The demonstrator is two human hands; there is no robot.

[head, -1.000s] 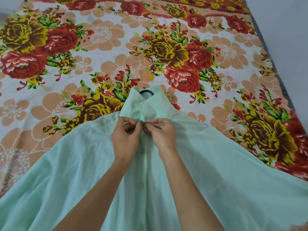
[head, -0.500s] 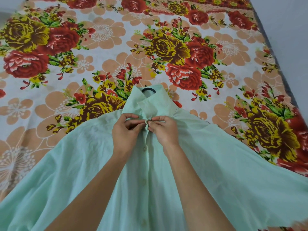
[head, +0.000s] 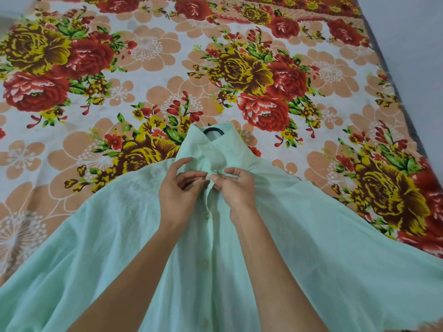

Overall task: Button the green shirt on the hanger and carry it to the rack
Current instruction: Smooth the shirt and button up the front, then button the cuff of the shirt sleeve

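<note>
A pale green shirt (head: 323, 236) lies spread flat on a flowered bedsheet (head: 148, 75), collar pointing away from me. A black hanger (head: 213, 131) shows only as a dark curve inside the collar; the rest is hidden under the cloth. My left hand (head: 179, 190) and my right hand (head: 236, 188) meet at the top of the placket just below the collar. Each pinches one edge of the fabric between thumb and fingertips. Below them, three pale buttons (head: 206, 215) run down the closed front.
The bedsheet covers the whole surface around the shirt. Its right edge (head: 393, 75) runs diagonally along a grey floor or wall (head: 417, 32). No rack is in view.
The hands have stayed at the top of the placket. My left fingers have spread a little and the collar now stands more upright. The camera has shifted slightly.
</note>
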